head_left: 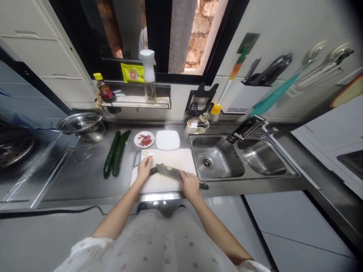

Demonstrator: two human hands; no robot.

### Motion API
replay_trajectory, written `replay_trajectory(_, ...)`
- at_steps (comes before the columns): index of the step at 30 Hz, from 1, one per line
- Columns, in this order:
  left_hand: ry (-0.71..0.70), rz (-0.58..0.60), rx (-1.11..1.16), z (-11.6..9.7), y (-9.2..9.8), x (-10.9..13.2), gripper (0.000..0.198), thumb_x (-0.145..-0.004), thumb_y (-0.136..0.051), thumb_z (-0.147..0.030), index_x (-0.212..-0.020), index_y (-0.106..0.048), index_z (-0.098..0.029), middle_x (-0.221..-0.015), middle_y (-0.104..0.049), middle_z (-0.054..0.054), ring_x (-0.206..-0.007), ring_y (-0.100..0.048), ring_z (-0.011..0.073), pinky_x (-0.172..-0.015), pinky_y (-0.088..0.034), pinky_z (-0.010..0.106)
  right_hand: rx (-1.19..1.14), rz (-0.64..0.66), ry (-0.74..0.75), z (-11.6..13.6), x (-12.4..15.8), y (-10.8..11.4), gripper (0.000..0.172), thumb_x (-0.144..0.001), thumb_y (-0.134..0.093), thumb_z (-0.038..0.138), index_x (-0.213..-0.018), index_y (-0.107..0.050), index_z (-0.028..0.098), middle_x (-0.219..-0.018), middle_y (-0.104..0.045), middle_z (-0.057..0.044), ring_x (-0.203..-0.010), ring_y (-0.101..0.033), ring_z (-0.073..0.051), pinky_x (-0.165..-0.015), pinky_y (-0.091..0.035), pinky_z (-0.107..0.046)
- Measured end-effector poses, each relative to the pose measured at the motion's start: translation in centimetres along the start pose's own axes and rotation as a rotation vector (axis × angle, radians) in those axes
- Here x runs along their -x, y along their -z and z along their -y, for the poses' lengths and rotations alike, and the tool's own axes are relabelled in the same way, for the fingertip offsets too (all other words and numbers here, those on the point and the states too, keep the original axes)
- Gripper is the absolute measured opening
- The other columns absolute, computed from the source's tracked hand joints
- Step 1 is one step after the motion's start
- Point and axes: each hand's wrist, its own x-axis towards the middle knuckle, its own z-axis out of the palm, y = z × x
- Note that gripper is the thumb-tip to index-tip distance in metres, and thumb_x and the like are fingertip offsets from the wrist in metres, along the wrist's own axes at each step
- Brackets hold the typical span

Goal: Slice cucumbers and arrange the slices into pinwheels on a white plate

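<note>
My right hand (189, 184) is closed round the black-handled kitchen knife (171, 172), its blade pointing left over the white cutting board (167, 187). A pale green slice (169, 167) shows at the upper side of the blade. On the board's left half, my left hand (144, 169) is closed on a dark green cucumber (154, 170), which lies against the blade tip; the hand covers part of it. Another round cucumber slice (145, 153) rests at the board's upper left corner. Two whole cucumbers (111, 154) lie side by side on the counter to the left.
Behind the board are a white plate of chopped red pieces (145, 139) and a white square plate (168, 140). A double sink (218, 158) with a black faucet (242, 130) adjoins on the right. The lidded steel pot (85, 126) stands at the left, near a wall shelf with bottles.
</note>
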Motion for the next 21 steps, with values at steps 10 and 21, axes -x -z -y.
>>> replay_trajectory(10,-0.268,0.464,-0.24,-4.1,-0.2,0.9,0.036,-0.084,-0.059,-0.048,-0.103,-0.071,-0.02,-0.104,-0.071,0.007,-0.098,-0.063,0.0218,-0.09,-0.045,0.032,0.018,-0.069,0.076,0.1,0.1,-0.1,0.039,-0.093,-0.046,0.023,-0.131,-0.054,0.028,-0.1,-0.063,-0.009,-0.092,-0.052,-0.02,-0.079,-0.03,-0.032)
replay_trajectory(21,-0.235,0.521,-0.242,-4.5,-1.2,1.8,0.016,-0.079,-0.065,-0.03,-0.089,-0.069,-0.019,-0.09,-0.069,0.004,-0.084,-0.06,0.0171,-0.075,-0.042,0.026,0.032,-0.04,0.103,0.0,0.6,-0.7,0.039,-0.091,-0.049,0.022,-0.129,-0.056,0.028,-0.097,-0.064,-0.008,-0.091,-0.053,-0.02,-0.077,-0.029,-0.031)
